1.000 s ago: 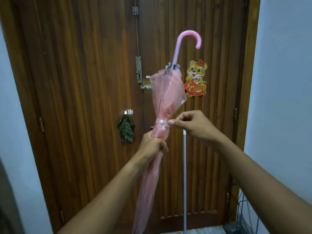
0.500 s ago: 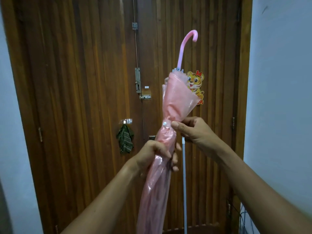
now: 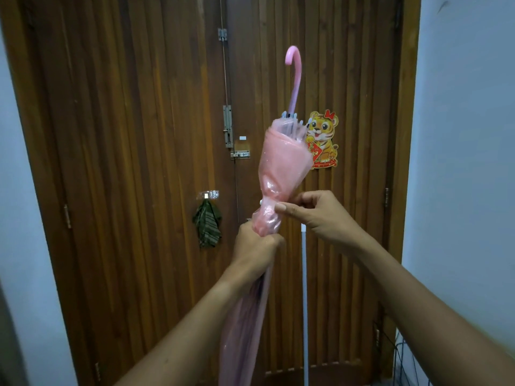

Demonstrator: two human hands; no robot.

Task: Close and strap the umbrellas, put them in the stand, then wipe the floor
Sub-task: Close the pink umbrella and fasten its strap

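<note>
pinching the strap shut, the right hand (image 3: 320,215) is now covering its snap, probably fastened, while the left hand (image 3: 255,246) is gripping the rotated pink umbrella (image 3: 281,165).

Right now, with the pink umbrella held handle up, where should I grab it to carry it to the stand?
Probably the pink hooked handle, from above: it sticks up bare past the bunched canopy, and its curve suits curled fingers. The left hand grips the slick folds lower down; the right hand pinches the strap.

You can't read any text here; the red placard on the tiger sticker (image 3: 322,140), at one o'clock, is too blurred.
</note>
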